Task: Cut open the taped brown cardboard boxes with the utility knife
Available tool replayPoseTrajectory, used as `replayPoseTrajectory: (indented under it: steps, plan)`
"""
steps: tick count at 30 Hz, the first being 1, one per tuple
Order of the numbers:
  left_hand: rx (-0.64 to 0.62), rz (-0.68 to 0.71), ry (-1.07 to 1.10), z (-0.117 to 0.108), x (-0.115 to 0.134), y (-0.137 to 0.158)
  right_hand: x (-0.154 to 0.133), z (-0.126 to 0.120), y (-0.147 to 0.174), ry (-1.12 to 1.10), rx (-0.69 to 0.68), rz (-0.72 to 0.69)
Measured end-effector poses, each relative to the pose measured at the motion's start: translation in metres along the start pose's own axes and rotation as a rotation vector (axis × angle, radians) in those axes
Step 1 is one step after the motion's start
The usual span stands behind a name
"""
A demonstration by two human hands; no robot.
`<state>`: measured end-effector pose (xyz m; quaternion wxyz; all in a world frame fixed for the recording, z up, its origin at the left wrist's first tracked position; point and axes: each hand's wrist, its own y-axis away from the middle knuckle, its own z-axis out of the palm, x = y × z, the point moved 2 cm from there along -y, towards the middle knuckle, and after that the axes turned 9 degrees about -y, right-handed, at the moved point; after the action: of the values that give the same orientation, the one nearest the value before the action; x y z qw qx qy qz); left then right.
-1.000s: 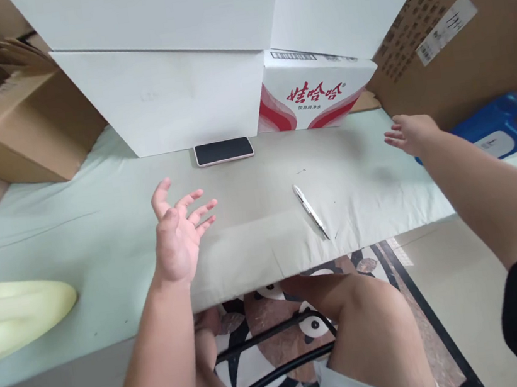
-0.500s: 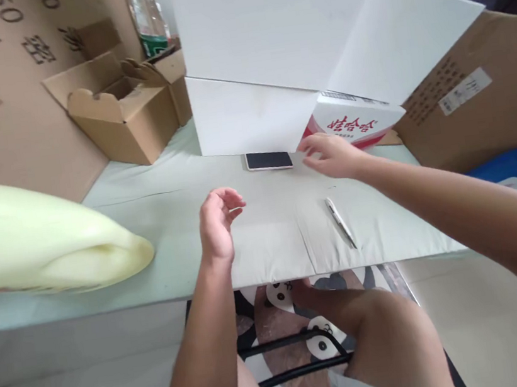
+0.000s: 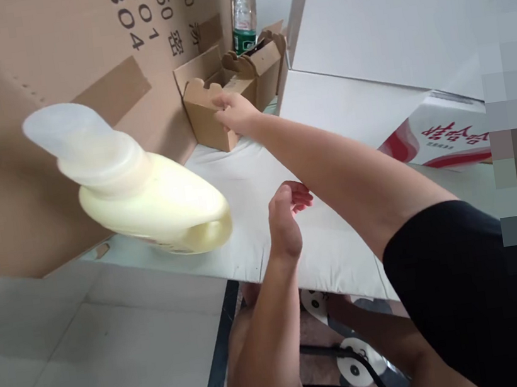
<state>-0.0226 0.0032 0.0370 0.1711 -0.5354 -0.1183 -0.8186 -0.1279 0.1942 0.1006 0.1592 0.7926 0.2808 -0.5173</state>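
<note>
My right hand (image 3: 237,114) reaches across to the small open cardboard box (image 3: 207,119), its thumb and fingers apart in front of the box's near side. Whether the fingertips touch the cardboard I cannot tell. Lower down, my left hand (image 3: 285,218) hovers over the pale cloth-covered table (image 3: 237,177) beneath my right forearm, fingers loosely curled and holding nothing. To its left a pale yellow bottle (image 3: 159,200) with a clear cap looms tilted and close to the camera. Neither the phone nor the pen shows now.
A clear bottle with a green label (image 3: 245,17) stands behind a second cardboard box (image 3: 269,59). A large carton (image 3: 76,40) walls the left side. White panels (image 3: 359,15) rise at the back, beside a red-and-white box (image 3: 431,132). The far right is pixelated.
The view has swung left. My right hand has moved from beside the phone and the red-and-white box over to the small cardboard box. My left hand keeps its loose curl.
</note>
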Motion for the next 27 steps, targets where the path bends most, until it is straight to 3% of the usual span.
replayPoseTrajectory:
  steps: [5, 9, 13, 16, 18, 20, 23, 27]
  plan:
    - [0.032, 0.033, -0.002, -0.004, 0.000, 0.003, 0.017, -0.005, 0.010, -0.155, 0.105, 0.029]
    - [0.161, 0.180, -0.024, -0.006, 0.009, 0.009, 0.023, -0.040, 0.052, -0.263, 0.236, -0.016]
    - [0.403, 0.467, -0.162, -0.003, 0.021, 0.021, 0.039, -0.093, 0.122, -0.339, 0.357, -0.048]
    - [0.496, 0.633, -0.200, 0.005, 0.023, 0.027, 0.059, -0.129, 0.189, -0.370, 0.473, -0.063]
    - [0.536, 0.697, -0.208, 0.009, 0.020, 0.026, 0.071, -0.147, 0.241, -0.409, 0.596, -0.127]
    - [0.574, 0.698, -0.236, 0.012, 0.015, 0.023, 0.082, -0.158, 0.294, -0.410, 0.633, -0.146]
    - [0.478, 0.573, -0.280, 0.017, 0.004, 0.014, 0.094, -0.168, 0.362, -0.350, 0.641, -0.296]
    - [0.169, 0.536, -0.286, 0.031, -0.006, 0.007, 0.103, -0.177, 0.411, -0.299, 0.561, -0.334]
